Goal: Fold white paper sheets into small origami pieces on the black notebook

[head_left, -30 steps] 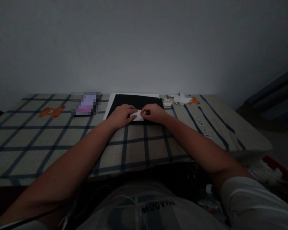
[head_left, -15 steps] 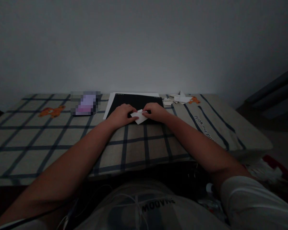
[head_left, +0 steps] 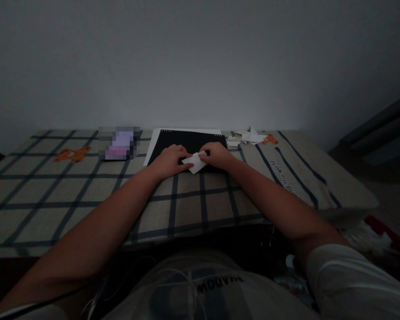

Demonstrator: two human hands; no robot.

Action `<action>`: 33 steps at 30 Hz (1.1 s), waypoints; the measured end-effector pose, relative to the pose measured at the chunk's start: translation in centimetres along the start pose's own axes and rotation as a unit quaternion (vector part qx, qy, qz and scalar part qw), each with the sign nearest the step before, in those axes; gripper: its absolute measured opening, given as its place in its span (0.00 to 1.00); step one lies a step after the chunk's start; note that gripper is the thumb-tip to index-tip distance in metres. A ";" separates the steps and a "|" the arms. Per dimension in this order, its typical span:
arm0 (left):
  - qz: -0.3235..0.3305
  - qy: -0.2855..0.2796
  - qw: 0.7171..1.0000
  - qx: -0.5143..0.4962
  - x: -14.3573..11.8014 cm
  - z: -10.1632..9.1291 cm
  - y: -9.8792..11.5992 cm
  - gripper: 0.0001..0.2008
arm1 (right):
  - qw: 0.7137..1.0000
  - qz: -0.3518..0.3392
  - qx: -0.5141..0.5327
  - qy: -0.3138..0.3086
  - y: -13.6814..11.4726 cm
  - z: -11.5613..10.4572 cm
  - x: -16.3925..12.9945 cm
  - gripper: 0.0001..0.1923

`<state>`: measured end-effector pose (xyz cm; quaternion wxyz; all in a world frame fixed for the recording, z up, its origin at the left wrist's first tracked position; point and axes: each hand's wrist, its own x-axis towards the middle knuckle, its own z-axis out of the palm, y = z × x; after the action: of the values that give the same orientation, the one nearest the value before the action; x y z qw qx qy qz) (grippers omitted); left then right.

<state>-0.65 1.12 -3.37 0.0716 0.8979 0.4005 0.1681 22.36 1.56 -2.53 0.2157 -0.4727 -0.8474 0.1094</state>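
Observation:
A small folded white paper [head_left: 196,164] is held between my two hands, over the near edge of a black sheet or pad [head_left: 183,138]. My left hand [head_left: 170,161] pinches its left corner between thumb and fingers. At the paper's upper right, my right hand [head_left: 217,155] has thumb and fingertips closed on the edge. The fold details are too dim and small to make out. White sheets [head_left: 152,144] stick out from under the black one on the left and at the back.
Several folded white paper pieces [head_left: 252,137] lie at the right back. A phone with a lit, partly blurred screen [head_left: 120,144] is at the left. The checked tablecloth [head_left: 186,204] covers the table, which stands against a grey wall [head_left: 200,62].
My right thumb and fingers have shifted slightly right along the paper. More of the paper's upper surface shows between my hands. My left hand has barely moved.

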 end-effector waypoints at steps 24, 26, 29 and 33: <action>0.006 0.010 0.982 -0.188 0.1 -0.2 0.8 0.29 | 0.990 -0.026 0.137 -0.015 0.5 0.8 0.0 0.03; 0.007 0.014 0.979 -0.205 0.1 0.0 0.7 0.30 | 0.990 -0.009 0.139 -0.006 0.5 0.9 0.0 0.03; -0.005 0.015 0.978 -0.207 0.2 0.3 0.4 0.31 | 0.992 0.027 0.126 0.003 0.4 0.8 0.1 0.05; -0.010 0.019 0.977 -0.210 0.2 0.5 0.3 0.34 | 0.992 0.052 0.118 -0.002 0.1 0.6 0.0 0.08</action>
<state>-0.19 1.05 -3.72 0.2533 0.8552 0.3668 0.2644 22.12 1.66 -3.08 0.2623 -0.4871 -0.8033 0.2207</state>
